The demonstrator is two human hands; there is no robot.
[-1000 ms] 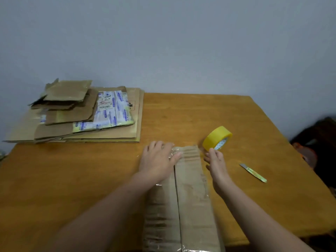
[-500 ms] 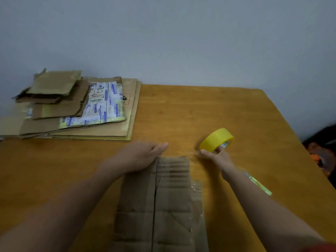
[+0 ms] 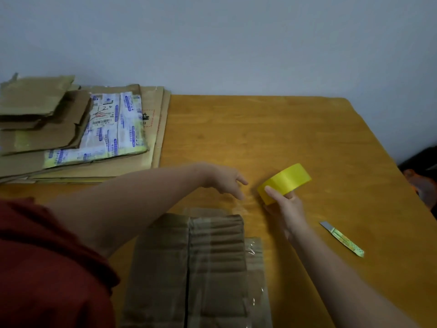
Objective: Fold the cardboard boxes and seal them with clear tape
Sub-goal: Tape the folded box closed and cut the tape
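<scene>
Pulling a fresh length off the tape roll (image 3: 285, 182) is judged the step in hand: the strip is best drawn taut and laid centred on the seam. The roll is clasped by the right grip (image 3: 286, 207). Whether the left grip (image 3: 223, 182), just beside it at 9 o'clock, pinches any film cannot be told. The cardboard box (image 3: 194, 268) lies at 6 o'clock on the counter (image 3: 260, 138), brown and creased, with a glossy taped seam.
</scene>
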